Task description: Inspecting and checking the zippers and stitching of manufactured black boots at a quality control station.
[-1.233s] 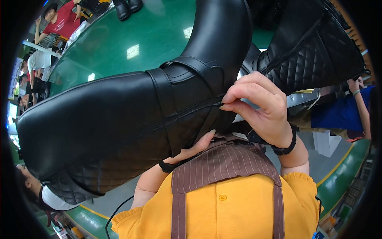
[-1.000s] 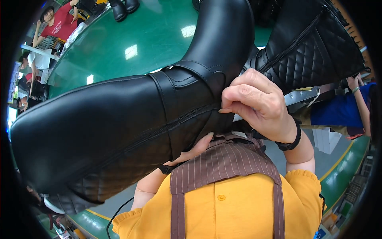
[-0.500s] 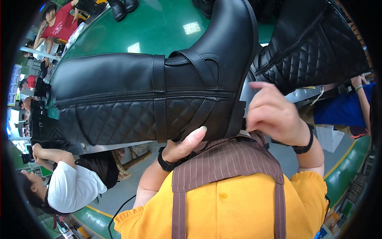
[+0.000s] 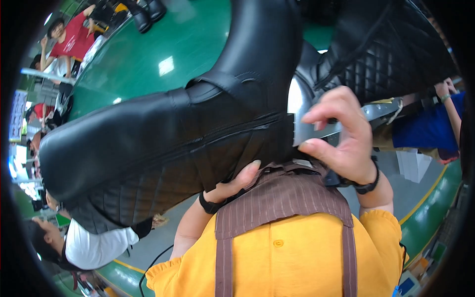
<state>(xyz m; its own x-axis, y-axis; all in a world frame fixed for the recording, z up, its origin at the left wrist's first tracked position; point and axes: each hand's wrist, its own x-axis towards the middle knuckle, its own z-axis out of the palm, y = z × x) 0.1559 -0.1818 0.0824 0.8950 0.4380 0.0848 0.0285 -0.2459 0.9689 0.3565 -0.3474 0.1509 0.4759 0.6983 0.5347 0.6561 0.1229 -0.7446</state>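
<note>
A tall black boot [image 4: 143, 131] with a quilted panel, straps and a long side zipper lies across in front of me. Its shaft points left, its foot runs up and away, and its heel is on the right. My left hand [image 4: 236, 182] grips the boot at its near edge; the thumb lies on the ankle side and the other fingers are hidden beneath. Just right of the heel, my right hand [image 4: 344, 133] is raised with thumb and fingers curved apart and nothing visible between them.
Another black quilted boot [image 4: 381, 64] stands at the right, by a person in blue [image 4: 429, 121]. A green tabletop [image 4: 198, 44] spreads behind, with more black boots [image 4: 143, 14] at its far side. A person in white [image 4: 96, 242] sits at the left.
The boot has tilted, its shaft end dropping lower left and toward me. My right hand has risen slightly, its thumb and fingers opening apart. My left hand keeps its grip.
</note>
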